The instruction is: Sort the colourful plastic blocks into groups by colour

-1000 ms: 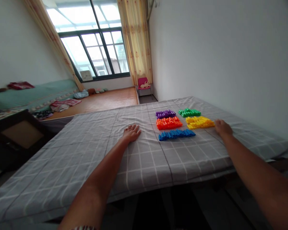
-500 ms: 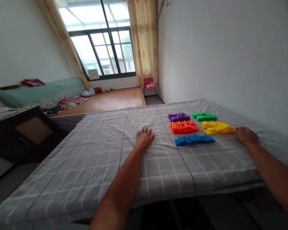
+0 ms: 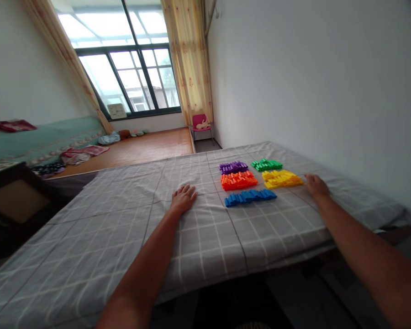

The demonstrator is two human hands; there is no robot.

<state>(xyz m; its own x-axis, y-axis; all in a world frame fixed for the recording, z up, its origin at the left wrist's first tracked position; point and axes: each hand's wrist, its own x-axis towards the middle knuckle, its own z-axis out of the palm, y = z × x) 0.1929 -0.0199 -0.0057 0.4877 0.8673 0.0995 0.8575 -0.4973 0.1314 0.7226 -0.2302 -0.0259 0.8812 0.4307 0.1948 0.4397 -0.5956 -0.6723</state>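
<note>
My left hand (image 3: 184,198) lies flat on the grey checked cloth (image 3: 205,246), its fingers spread and nothing under them that I can see. To its right are small plastic pieces sorted by colour: a purple row (image 3: 233,167), an orange-red row (image 3: 239,180), a green row (image 3: 267,165), a yellow row (image 3: 282,178) and a blue row (image 3: 250,197). My right hand (image 3: 317,186) rests at the right end of the yellow row, close to or touching it. Its fingers are curled together; whether they hold something is hidden.
A white wall (image 3: 311,82) runs along the right side of the cloth-covered table. Beyond its far edge stand a low bed (image 3: 157,144) and a pink chair (image 3: 201,122). A dark cabinet (image 3: 17,196) is at the left, and a window (image 3: 133,82) at the back.
The view has swung to the right, so everything appears further left. Both hands keep about the same places beside the coloured rows, and the rows look unchanged.
</note>
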